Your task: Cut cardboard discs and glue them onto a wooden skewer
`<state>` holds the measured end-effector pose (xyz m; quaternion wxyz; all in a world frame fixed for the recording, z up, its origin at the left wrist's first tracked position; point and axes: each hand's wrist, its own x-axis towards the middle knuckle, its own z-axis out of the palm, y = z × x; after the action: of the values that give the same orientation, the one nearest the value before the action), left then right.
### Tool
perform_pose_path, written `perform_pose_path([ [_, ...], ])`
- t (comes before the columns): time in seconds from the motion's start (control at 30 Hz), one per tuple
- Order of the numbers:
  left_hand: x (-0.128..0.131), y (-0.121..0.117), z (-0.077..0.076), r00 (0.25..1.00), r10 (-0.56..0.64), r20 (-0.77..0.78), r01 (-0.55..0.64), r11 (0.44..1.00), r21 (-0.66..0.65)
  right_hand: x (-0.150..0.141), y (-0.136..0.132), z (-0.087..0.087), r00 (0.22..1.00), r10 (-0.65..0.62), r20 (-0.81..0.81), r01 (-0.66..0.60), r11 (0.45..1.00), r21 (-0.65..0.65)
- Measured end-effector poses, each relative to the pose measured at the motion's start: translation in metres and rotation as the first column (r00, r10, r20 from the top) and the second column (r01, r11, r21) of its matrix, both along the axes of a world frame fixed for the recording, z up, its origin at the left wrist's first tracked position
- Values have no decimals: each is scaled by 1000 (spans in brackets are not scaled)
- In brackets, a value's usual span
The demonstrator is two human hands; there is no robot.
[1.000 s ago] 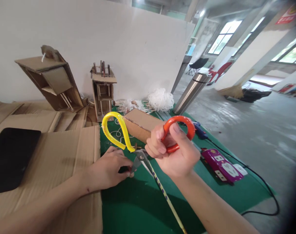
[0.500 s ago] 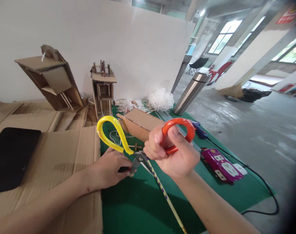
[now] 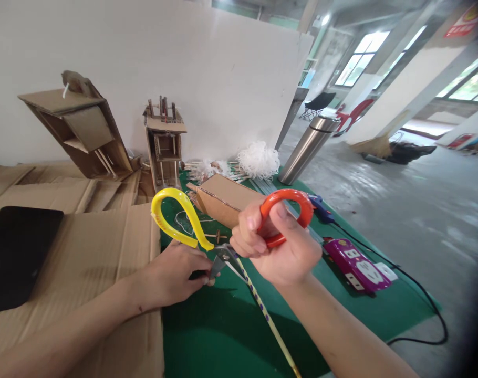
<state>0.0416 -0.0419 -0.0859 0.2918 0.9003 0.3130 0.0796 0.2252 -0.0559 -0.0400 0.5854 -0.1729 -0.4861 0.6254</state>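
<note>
A pair of scissors [image 3: 225, 253] is spread wide, with one yellow loop handle and one red-orange loop handle. My right hand [image 3: 280, 244] is closed round the red-orange handle, with the thumb along the inside of the loop. My left hand [image 3: 182, 274] is lower and to the left, its fingers pinched at the end of one blade; the fingertips are partly hidden. The other blade points down and right, alongside a pale yellow stick with dark purple dots [image 3: 266, 315], which slants towards the bottom edge.
Cardboard sheets [image 3: 105, 252] cover the left side, with a black flat pad [image 3: 22, 252] on top. Cardboard models [image 3: 166, 142] stand behind. A cardboard box [image 3: 227, 197], white tangled strands [image 3: 258, 160], a steel flask [image 3: 308, 149], a blue glue gun [image 3: 321, 209] and a purple power strip [image 3: 357, 266] are on the green table.
The view has shifted very slightly. The scissors' yellow handle has swung a little to the left, opening the handles slightly wider; both hands keep nearly the same grip.
</note>
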Motion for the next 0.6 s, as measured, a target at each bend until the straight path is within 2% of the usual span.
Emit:
perform_pose_path([
  [0.33, 1, 0, -3, 1000, -3, -14, 3, 1000, 31, -1, -1, 0, 999, -45, -8, 45, 999, 2],
  [0.6, 0, 0, -4, 1000, -15, -16, 16, 998, 57, 0, -2, 2, 999, -21, -28, 21, 1000, 5],
])
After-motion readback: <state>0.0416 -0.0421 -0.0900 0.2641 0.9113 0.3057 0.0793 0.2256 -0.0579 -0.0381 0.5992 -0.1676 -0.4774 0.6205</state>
